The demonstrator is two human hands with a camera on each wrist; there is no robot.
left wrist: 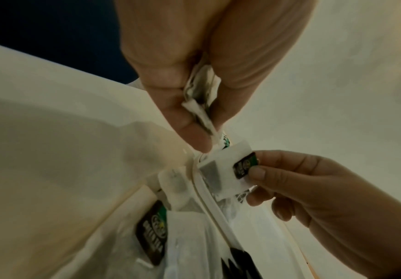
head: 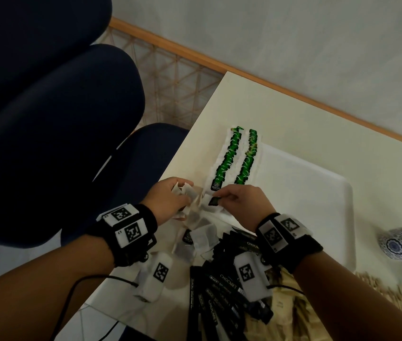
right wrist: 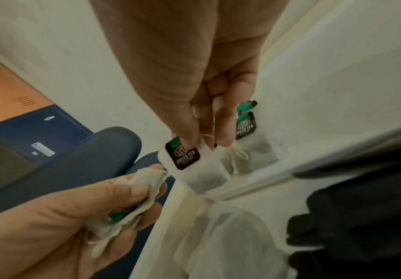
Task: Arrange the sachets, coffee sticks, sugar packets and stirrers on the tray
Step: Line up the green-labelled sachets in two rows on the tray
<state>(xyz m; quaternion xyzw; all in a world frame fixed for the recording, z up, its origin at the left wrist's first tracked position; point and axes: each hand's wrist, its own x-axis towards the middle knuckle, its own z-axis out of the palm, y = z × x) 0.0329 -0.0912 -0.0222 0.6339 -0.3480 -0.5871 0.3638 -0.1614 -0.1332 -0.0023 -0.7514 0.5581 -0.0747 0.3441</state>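
Paper mesh, soft: the green tea bag is judged very light and limp, likely to fold or tear if pulled hard.
Grip point: the stiff printed tag and the bag's top edge beside it look like the surest hold; the string seems apt to snag.
Right hand: pinches this bag by its tag end between thumb and fingertips, just above the near rim of the white tray.
Left hand: fingers curled round a crumpled bunch of tea bags, off the tray's left edge.
Placed rows: two overlapping lines of tea bags lie at the tray's left side.
Waiting stock: loose tea bags, black coffee sticks and wooden stirrers lie beside the tray.
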